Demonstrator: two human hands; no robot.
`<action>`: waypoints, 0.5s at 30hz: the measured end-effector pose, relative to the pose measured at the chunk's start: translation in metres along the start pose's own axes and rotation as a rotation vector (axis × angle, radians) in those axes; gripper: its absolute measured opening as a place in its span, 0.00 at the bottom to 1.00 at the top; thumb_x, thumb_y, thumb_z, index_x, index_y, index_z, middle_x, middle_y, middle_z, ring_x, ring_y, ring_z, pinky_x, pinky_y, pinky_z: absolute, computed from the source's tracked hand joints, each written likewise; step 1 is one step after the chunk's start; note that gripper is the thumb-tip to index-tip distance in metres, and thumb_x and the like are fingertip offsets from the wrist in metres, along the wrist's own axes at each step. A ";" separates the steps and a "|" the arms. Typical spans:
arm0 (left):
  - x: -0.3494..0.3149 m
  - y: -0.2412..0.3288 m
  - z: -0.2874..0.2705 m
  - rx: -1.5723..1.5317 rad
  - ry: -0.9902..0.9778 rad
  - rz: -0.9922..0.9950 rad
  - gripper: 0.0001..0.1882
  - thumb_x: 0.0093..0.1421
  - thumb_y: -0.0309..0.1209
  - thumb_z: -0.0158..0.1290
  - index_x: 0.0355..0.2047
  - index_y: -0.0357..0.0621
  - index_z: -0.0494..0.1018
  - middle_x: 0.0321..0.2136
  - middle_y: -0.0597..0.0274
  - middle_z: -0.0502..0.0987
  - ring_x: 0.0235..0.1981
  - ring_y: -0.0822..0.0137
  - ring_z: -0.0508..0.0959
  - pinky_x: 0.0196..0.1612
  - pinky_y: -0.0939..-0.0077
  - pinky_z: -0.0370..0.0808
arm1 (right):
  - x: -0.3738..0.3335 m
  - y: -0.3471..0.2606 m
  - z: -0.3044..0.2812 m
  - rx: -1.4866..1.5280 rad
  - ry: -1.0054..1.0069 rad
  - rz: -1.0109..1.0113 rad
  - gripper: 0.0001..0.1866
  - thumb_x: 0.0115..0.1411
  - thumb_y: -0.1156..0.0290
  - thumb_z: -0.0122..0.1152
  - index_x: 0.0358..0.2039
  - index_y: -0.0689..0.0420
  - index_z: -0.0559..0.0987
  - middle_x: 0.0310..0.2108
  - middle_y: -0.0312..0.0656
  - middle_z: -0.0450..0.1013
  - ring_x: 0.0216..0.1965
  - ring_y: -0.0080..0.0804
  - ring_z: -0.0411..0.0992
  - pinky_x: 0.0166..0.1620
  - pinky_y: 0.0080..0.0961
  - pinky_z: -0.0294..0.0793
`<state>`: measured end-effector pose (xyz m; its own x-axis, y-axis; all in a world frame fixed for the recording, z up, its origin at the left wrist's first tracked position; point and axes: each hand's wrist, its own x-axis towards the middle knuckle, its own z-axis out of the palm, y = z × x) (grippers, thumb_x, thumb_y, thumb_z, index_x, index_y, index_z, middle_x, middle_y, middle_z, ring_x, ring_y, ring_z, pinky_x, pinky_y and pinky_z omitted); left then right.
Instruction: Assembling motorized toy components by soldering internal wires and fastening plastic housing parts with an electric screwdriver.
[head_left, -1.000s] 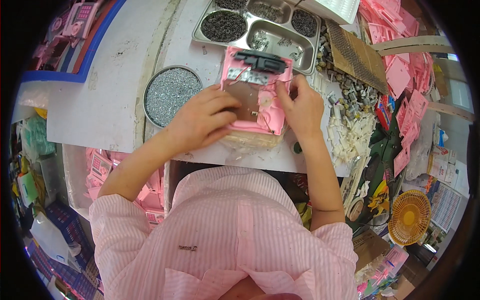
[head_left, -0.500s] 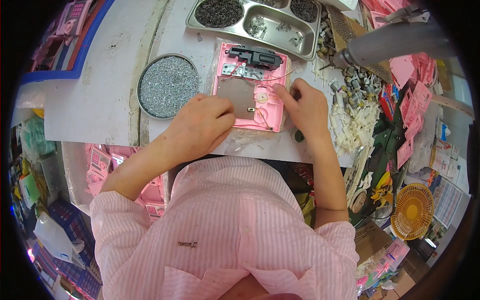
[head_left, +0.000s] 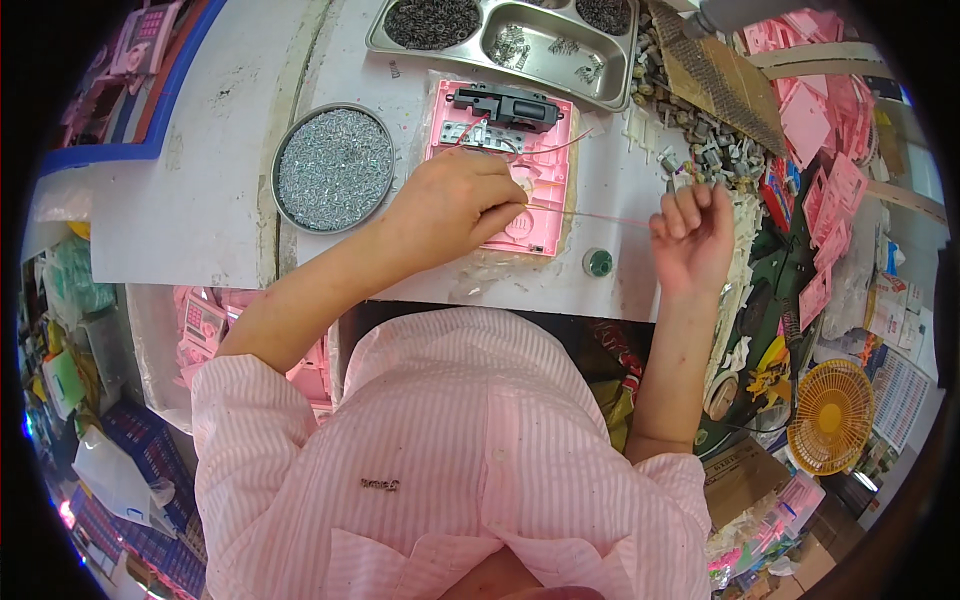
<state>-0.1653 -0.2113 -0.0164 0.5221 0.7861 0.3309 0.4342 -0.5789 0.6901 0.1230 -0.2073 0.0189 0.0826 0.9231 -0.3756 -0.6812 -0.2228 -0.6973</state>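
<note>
A pink plastic casing (head_left: 548, 228) lies on the table in front of me, with a black mechanism (head_left: 508, 108) and a metal plate (head_left: 465, 136) fitted at its far end. My left hand (head_left: 450, 208) rests over its left side and covers much of the inside, with thumb and fingers pinched at a wire. From there the thin wire (head_left: 590, 215) runs taut to the right. My right hand (head_left: 692, 235), raised off the casing, has curled fingers closed on its other end. Loose red wires (head_left: 565, 146) stick out past the casing's right edge.
A round tin of small silvery screws (head_left: 333, 168) stands left of the casing. Behind is a metal tray (head_left: 545, 50) with springs. Small metal and white parts (head_left: 690, 160) are heaped at the right, near pink pieces (head_left: 805, 120). A green-capped container (head_left: 597, 262) stands near the table's front edge.
My right hand has moved right, away from the casing, drawing a wire out straight. My left hand has shifted right and farther over the casing. The grey hanging tool has swung up and away.
</note>
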 end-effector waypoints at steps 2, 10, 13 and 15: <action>-0.001 0.000 0.000 -0.120 0.058 -0.102 0.06 0.56 0.28 0.60 0.35 0.44 0.79 0.30 0.61 0.77 0.33 0.59 0.77 0.41 0.65 0.72 | -0.020 0.011 -0.014 0.017 -0.073 -0.001 0.18 0.71 0.59 0.49 0.24 0.51 0.66 0.17 0.28 0.55 0.19 0.22 0.54 0.25 0.23 0.54; -0.044 0.032 -0.002 0.204 -0.156 0.332 0.10 0.51 0.28 0.60 0.36 0.48 0.79 0.34 0.66 0.75 0.36 0.67 0.75 0.45 0.65 0.71 | -0.088 0.035 0.059 -0.942 -1.136 -0.369 0.16 0.53 0.60 0.70 0.38 0.57 0.82 0.36 0.43 0.77 0.37 0.45 0.72 0.43 0.34 0.72; -0.053 0.027 0.001 0.192 -0.088 0.377 0.10 0.50 0.30 0.59 0.35 0.47 0.78 0.33 0.66 0.75 0.36 0.67 0.75 0.45 0.66 0.70 | -0.055 0.047 0.068 -1.302 -0.822 -0.768 0.20 0.54 0.55 0.69 0.40 0.57 0.82 0.41 0.41 0.75 0.46 0.45 0.69 0.50 0.38 0.69; -0.056 0.022 0.002 0.184 -0.097 0.377 0.10 0.49 0.31 0.59 0.33 0.46 0.77 0.32 0.67 0.74 0.35 0.67 0.74 0.45 0.66 0.70 | -0.042 0.065 0.047 -1.608 -0.826 -0.795 0.22 0.53 0.52 0.68 0.40 0.56 0.83 0.44 0.40 0.74 0.50 0.45 0.66 0.53 0.41 0.67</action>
<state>-0.1833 -0.2683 -0.0211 0.7319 0.4935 0.4699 0.3190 -0.8575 0.4036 0.0413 -0.2453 0.0183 -0.6392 0.7301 0.2416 0.5456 0.6520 -0.5265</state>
